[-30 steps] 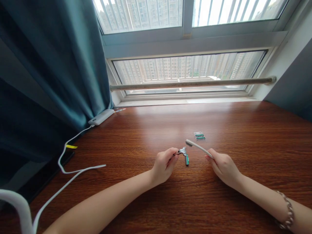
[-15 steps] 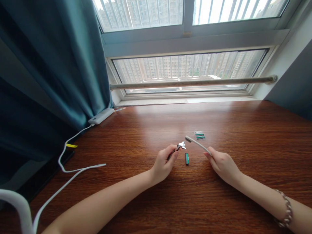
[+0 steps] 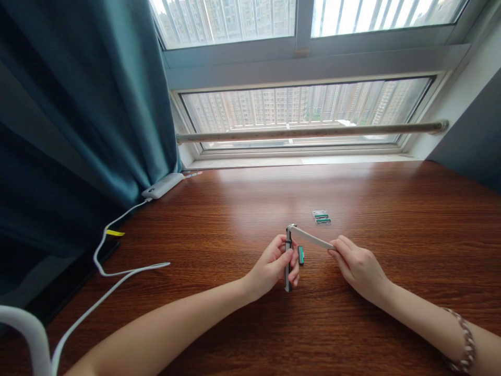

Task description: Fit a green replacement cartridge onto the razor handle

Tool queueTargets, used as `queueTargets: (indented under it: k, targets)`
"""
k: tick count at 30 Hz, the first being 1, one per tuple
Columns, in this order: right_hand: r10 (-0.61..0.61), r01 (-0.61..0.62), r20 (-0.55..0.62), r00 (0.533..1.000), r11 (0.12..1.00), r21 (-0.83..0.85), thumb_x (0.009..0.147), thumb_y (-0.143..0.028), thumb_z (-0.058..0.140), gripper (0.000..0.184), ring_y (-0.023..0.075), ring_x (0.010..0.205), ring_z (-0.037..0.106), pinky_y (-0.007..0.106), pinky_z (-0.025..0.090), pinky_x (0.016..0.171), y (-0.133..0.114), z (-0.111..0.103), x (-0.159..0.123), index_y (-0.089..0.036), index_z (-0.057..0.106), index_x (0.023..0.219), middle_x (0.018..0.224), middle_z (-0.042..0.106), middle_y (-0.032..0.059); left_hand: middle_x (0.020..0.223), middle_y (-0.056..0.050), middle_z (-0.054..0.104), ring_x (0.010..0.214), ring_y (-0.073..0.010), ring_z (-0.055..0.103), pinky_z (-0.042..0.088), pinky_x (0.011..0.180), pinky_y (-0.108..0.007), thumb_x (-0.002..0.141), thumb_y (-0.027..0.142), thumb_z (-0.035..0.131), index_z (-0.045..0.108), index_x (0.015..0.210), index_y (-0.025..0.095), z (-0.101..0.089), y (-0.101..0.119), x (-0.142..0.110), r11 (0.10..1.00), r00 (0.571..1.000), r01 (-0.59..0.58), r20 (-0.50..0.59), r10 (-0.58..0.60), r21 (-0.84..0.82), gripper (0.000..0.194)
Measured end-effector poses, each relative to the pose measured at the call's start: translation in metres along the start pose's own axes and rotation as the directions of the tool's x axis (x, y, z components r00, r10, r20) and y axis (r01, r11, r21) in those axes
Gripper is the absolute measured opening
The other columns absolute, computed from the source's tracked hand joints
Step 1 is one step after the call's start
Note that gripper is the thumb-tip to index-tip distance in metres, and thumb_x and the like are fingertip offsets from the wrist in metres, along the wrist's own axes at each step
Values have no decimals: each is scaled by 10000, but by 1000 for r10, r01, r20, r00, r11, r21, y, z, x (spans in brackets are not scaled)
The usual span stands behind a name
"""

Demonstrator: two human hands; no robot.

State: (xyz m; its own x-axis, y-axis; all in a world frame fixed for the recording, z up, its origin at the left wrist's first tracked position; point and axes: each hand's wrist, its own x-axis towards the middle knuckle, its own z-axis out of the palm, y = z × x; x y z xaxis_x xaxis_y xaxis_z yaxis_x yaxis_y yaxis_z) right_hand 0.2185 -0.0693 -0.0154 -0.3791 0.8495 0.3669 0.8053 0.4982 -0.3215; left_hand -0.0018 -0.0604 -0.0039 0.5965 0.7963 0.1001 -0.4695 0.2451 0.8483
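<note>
My left hand (image 3: 274, 263) is closed around the handle of a razor (image 3: 288, 263), held upright with its metal head at the top. In my right hand (image 3: 360, 263) is a pale toothbrush (image 3: 313, 239), pinched near the end of its handle. The brush end meets the razor's head, and its bristles are hidden there. A green and black razor blade cartridge (image 3: 301, 255) lies on the table just right of my left fingers. Farther back lies a clear blade case (image 3: 321, 217) with green-striped cartridges in it.
The brown wooden table (image 3: 235, 209) runs up to the window sill. At the back left a white power bank (image 3: 163, 186) has a white cable (image 3: 113, 274) trailing forward. A blue curtain (image 3: 97, 94) hangs at the left, and a rail (image 3: 313, 132) crosses the window.
My left hand has turned the razor from slanted to upright. The toothbrush head has moved slightly left and down onto the razor's head. The loose cartridge and case stay put.
</note>
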Motion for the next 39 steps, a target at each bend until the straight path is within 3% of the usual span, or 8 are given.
queueTargets:
  k: [2,6,10,16,24,30,39]
  targets:
    - [7,-6,-28,1000,1000,12,910,-263,292,204,130,614,499,243,346,573,0,1,-1,-180,470,856,753,476,22,674,57,427,442,-36,443,442,451,-217,843,262,450,360,894,196,0,0,1,1000,1000,-12,-20,12,2,123]
    - [-32,30,43,999,998,60,909,-269,298,198,127,623,505,240,347,576,-1,1,-2,-186,470,856,762,494,20,673,59,428,435,-32,439,447,441,-216,844,253,450,351,868,193,-1,0,2,999,1000,0,-19,1,50,118]
    - [77,-76,-3,997,990,117,907,-291,305,206,124,574,475,245,328,549,0,0,-1,-188,449,803,698,489,6,678,63,428,431,-30,432,444,437,-213,839,248,460,343,861,199,-2,0,1,998,999,14,-31,-12,68,129]
    - [49,-55,43,998,986,154,903,-303,316,207,122,561,466,242,326,554,0,0,-1,-192,465,814,680,495,0,673,61,427,439,-40,433,444,451,-229,839,238,456,348,854,202,-1,1,0,998,1000,21,-21,-20,59,115]
    - [57,-54,-19,998,989,134,893,-293,346,188,120,564,483,238,320,555,1,1,-2,-191,483,815,684,521,2,711,2,435,505,-75,459,375,470,-220,841,235,419,454,906,168,3,12,0,987,994,109,-16,-111,-114,99]
    - [42,-41,-9,999,994,96,892,-296,345,200,127,573,502,241,318,557,1,0,-1,-191,504,833,684,536,5,663,6,367,442,-25,332,220,420,-169,816,169,401,526,997,98,2,21,0,953,984,169,-8,-176,-252,231]
    - [82,-80,-32,996,995,57,893,-312,342,218,122,534,483,243,307,540,2,1,-1,-193,502,806,649,522,-3,649,5,403,401,-14,269,174,385,-145,801,170,413,506,930,153,-1,22,1,927,981,177,-23,-195,-331,160]
